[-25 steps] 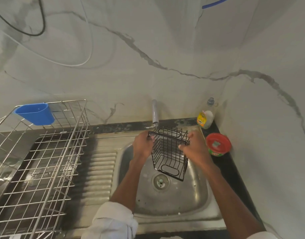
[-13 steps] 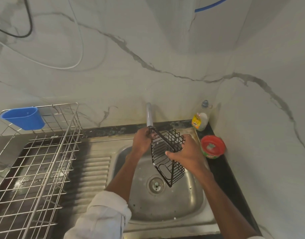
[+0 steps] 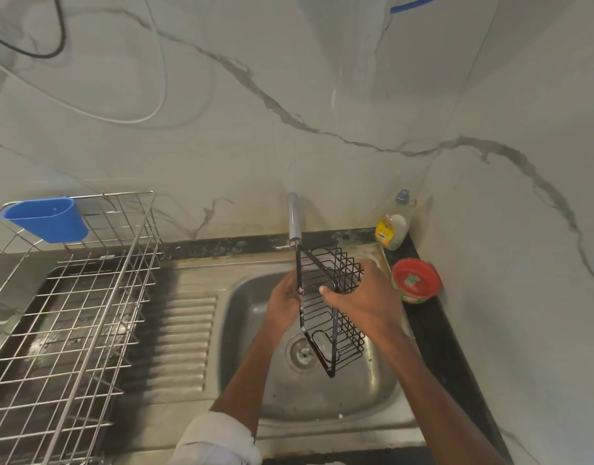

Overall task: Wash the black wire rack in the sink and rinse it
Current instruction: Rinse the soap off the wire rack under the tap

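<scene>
The black wire rack (image 3: 336,333) hangs tilted over the steel sink (image 3: 366,394), its top end just under the tap spout (image 3: 294,218) and its lower corner near the drain (image 3: 301,353). My left hand (image 3: 284,305) grips the rack's left edge bar. From the right, my right hand (image 3: 362,297) curls its fingers round the rack's upper frame. No water stream is plainly visible.
A steel dish rack (image 3: 70,310) with a blue cup (image 3: 47,219) covers the drainboard at left. A dish soap bottle (image 3: 392,224) and a red-lidded tub (image 3: 416,280) stand on the black counter at right. Marble walls close the back and right.
The rack has been turned in both hands, from facing me squarely to edge-on and tilted, with its lower corner swung toward the drain. My right hand shifted higher on the frame.
</scene>
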